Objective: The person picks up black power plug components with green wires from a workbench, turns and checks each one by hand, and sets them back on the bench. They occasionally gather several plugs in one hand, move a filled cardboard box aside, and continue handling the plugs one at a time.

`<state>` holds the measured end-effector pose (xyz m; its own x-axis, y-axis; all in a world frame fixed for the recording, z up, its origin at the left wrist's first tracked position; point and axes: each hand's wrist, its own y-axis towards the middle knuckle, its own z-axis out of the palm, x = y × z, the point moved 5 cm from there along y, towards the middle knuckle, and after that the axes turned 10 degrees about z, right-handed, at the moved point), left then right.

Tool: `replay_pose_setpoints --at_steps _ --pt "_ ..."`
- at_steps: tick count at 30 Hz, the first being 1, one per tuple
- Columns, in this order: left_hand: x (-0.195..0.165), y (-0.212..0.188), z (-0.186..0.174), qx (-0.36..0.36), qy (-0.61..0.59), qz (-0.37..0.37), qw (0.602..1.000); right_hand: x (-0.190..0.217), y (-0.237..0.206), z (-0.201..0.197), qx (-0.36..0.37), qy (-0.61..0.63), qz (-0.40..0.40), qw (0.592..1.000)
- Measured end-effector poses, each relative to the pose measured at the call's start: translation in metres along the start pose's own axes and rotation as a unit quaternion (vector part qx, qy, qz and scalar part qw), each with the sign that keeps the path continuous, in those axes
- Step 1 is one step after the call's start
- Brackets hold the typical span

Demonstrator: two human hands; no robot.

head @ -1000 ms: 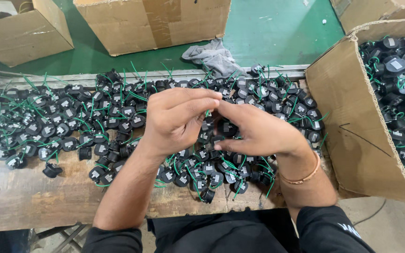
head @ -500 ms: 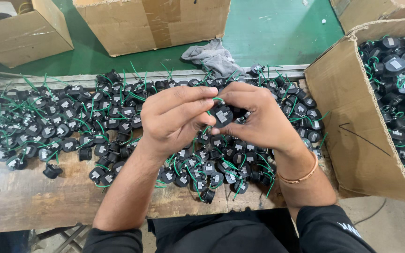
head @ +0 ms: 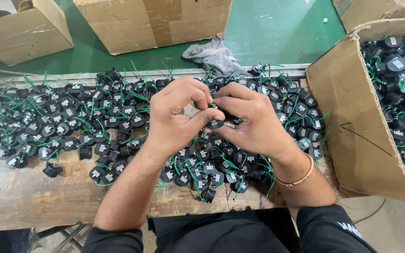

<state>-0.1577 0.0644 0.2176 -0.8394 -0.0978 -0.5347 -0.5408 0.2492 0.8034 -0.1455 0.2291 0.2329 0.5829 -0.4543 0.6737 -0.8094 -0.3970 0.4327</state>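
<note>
Small black round component [head: 215,123], pinched between both hands at the centre of the frame, just above the heap it matches. Left hand [head: 176,117] curls over from the left, thumb pressed under the part's rim; right hand [head: 254,124] closes in from the right, fingertips meeting the left's, so the piece is held steady at a working height and close to the eyes, probably for fine finger work on its wire. Both grips are narrow and closed on the same part. Loose components [head: 71,126], spread in one layer across the worn wooden bench [head: 33,201], are matte black plastic discs, each with a pale square label and thin green wire leads that stick up stiffly. More of them fill the open cardboard box [head: 352,117] at the right edge, tilted toward the person, within easy reach. Crumpled grey rag [head: 214,54] lies at the bench's far edge, upper centre. Plain cardboard boxes [head: 151,21] stand on the green floor [head: 277,28] beyond. Thin metal bangle [head: 301,175] circles the right wrist.
</note>
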Motion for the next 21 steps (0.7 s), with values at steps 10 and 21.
replay_pose_setpoints --at_steps 10,21 --pt "0.037 -0.02 0.0 0.369 0.155 -0.13 0.907 0.001 -0.003 -0.03 -0.047 0.003 -0.012 0.999" --pt "0.089 -0.061 0.032 0.518 0.274 -0.24 0.774 -0.004 -0.004 -0.033 -0.044 0.021 -0.012 0.999"
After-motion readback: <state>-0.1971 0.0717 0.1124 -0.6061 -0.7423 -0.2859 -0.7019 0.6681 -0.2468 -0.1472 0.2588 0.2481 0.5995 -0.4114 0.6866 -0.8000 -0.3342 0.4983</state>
